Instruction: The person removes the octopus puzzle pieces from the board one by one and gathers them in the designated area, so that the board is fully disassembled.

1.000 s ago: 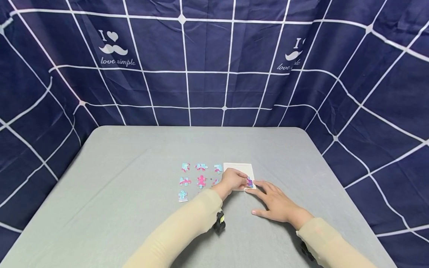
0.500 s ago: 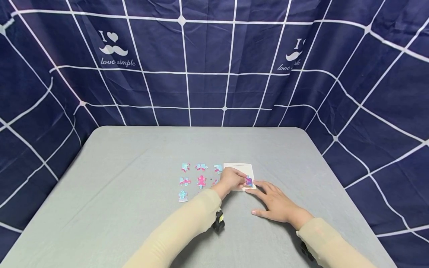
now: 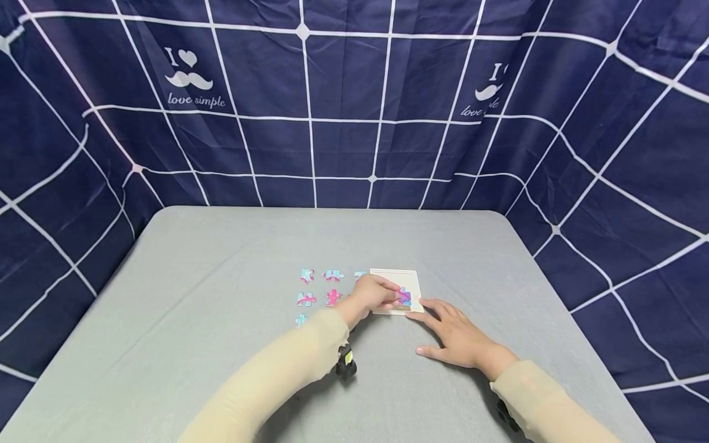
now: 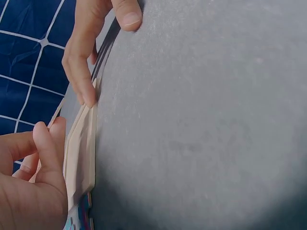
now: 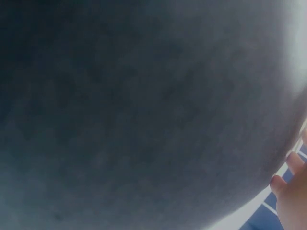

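My left hand (image 3: 375,294) pinches a purple jigsaw puzzle piece (image 3: 406,298) over a square white puzzle tray (image 3: 411,280). The piece looks tilted, with its lower edge showing. In the left wrist view, the left hand's fingers (image 4: 45,148) hold the thin piece (image 4: 58,110) above the tray's pale side (image 4: 80,158). My right hand (image 3: 456,335) lies spread on the table, fingertips touching the tray's right corner and thumb resting on the cloth. Part of the tray is hidden behind the left hand.
Several blue and pink puzzle pieces, such as a pink piece (image 3: 333,298), lie in rows left of the tray, some hidden by the left arm. A grey cloth covers the table (image 3: 194,320). Dark blue checked curtains (image 3: 343,98) stand around its back and sides.
The left hand has moved slightly left with the purple puzzle piece, which now tilts and shows its edge. The right hand stays at the tray's corner.
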Motion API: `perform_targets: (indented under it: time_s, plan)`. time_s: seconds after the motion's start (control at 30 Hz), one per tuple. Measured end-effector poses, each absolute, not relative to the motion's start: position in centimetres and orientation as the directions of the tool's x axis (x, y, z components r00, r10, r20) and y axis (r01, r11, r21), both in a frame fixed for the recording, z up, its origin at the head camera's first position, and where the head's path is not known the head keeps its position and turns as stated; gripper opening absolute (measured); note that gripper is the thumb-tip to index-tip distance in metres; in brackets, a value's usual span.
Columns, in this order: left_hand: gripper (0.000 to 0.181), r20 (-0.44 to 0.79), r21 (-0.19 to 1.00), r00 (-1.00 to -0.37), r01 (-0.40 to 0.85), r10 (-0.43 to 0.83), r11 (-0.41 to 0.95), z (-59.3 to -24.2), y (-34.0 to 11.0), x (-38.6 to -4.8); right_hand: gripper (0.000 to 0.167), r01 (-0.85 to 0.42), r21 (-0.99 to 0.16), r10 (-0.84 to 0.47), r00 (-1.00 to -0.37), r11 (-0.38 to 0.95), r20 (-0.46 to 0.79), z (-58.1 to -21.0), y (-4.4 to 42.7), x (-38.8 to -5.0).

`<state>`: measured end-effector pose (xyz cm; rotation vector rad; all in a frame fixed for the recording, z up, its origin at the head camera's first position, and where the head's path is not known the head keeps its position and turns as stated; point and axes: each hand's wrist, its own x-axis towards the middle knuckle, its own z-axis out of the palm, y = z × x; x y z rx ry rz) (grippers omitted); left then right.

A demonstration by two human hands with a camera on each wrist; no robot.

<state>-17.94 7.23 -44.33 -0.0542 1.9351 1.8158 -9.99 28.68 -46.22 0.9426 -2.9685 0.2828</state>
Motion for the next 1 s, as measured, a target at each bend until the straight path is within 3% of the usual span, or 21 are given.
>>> perform_targets:
  time_s: [0.23, 1.0]
  plan:
    - [0.014, -0.374, 0.926, -0.865, -0.367, 0.335, 0.087, -44.0, 5.5, -17.8, 0.068, -0.567, -0.168, -0.566, -0.822, 0.806, 0.057, -46.2, 28.6, -10.0]
    - [0.012, -0.375, 0.925, -0.83, -0.303, 0.413, 0.231, -43.8, 0.6, -16.2, 0.068, -0.555, -0.172, -0.556, -0.83, 0.814, 0.042, -46.2, 28.6, -9.9]
